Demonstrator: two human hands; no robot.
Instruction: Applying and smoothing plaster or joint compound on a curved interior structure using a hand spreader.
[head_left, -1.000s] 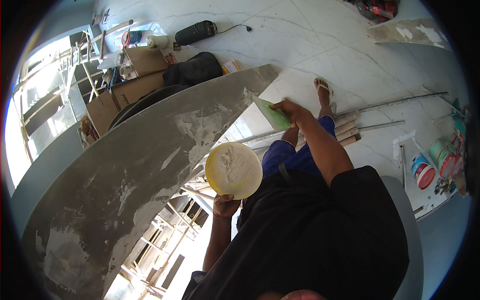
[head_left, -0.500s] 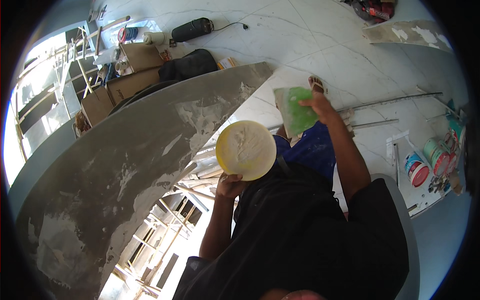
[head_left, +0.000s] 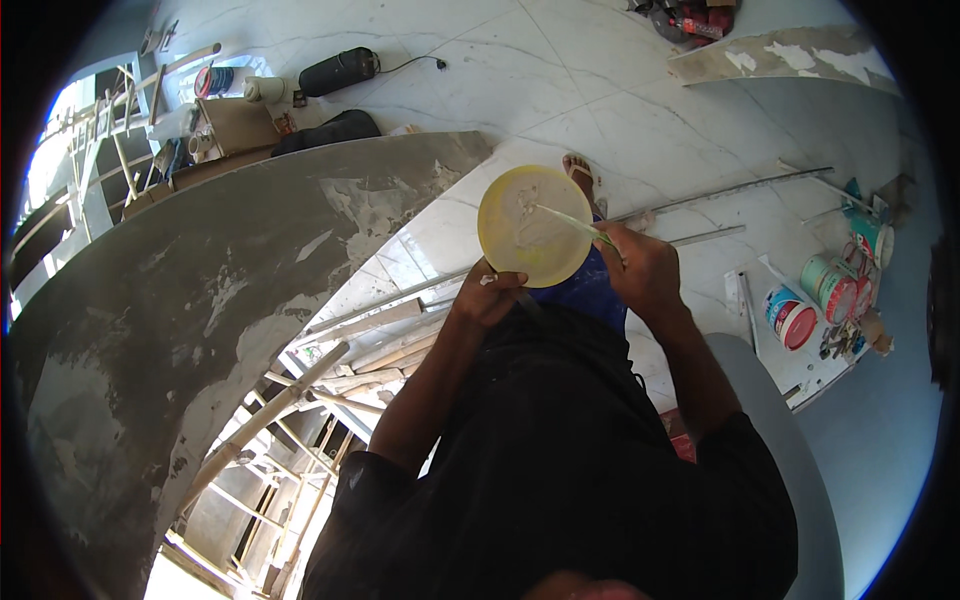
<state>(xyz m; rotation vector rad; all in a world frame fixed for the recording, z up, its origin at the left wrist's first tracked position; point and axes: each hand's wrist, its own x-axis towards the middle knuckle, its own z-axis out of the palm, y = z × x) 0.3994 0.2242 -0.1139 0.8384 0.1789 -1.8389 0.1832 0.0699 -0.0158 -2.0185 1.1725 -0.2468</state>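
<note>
My left hand (head_left: pixel 489 292) grips the lower left rim of a round yellow pan (head_left: pixel 530 250) that holds pale, creamy paste (head_left: pixel 521 205). My right hand (head_left: pixel 640 265) is closed on a flat green scraper (head_left: pixel 568 222), seen almost edge-on, with its blade reaching over the pan onto the paste; whether it touches the paste is hard to tell. Just left of the pan is the curved grey ledge (head_left: pixel 150 320), patched with lighter plaster. My sandalled foot (head_left: pixel 580 170) shows beyond the pan on the white tiled floor (head_left: pixel 600 80).
Paint buckets (head_left: pixel 790 320), metal strips (head_left: pixel 750 185) and timber (head_left: pixel 390 350) lie at right and below. Cardboard (head_left: pixel 235 125) and a black cylinder (head_left: pixel 335 72) are beyond the ledge. Scaffolding poles (head_left: pixel 250 450) show in openings. A second plastered curve (head_left: pixel 760 55) is at top right, a grey curved surface (head_left: pixel 780 470) right.
The pan has risen up and rightward with my left hand. My right hand has turned the green scraper edge-on and brought it from beside the pan to over the paste.
</note>
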